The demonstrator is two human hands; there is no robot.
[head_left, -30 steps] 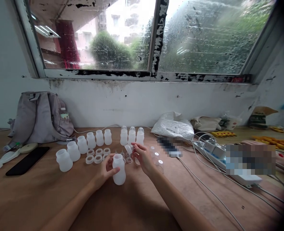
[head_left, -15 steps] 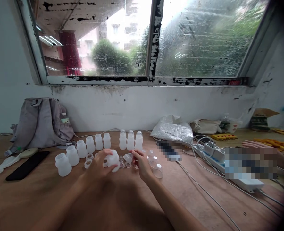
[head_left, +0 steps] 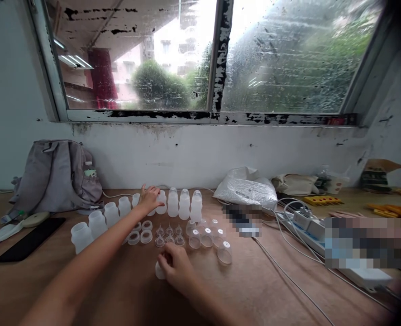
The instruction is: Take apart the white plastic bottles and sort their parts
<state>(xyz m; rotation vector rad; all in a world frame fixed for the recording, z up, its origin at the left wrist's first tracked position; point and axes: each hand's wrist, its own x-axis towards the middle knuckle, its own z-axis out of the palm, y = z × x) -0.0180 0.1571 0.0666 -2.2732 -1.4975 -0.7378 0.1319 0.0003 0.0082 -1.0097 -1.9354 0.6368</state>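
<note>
My left hand (head_left: 150,200) reaches to the row of frosted bottles at the back. Its thumb and fingers are around a white baby bottle (head_left: 161,209), which stands upright left of three capped baby bottles (head_left: 184,206). My right hand (head_left: 177,266) is low in the middle, fingers curled on a small whitish round piece (head_left: 159,271) at the tabletop. Its exact kind is partly hidden. Just beyond are several clear teats (head_left: 169,232). Clear rings (head_left: 133,237) lie to their left, and clear dome caps (head_left: 206,240) to their right.
Open-necked bottles (head_left: 97,222) line up at left, partly behind my forearm. Further left are a black phone (head_left: 32,239) and a grey backpack (head_left: 59,172). A silver bubble bag (head_left: 246,188), white cables and a power strip (head_left: 360,271) occupy the right.
My left hand has moved away to the back row with the bottle. My right hand has come down and nearer, from the teats and rings to the whitish piece.
</note>
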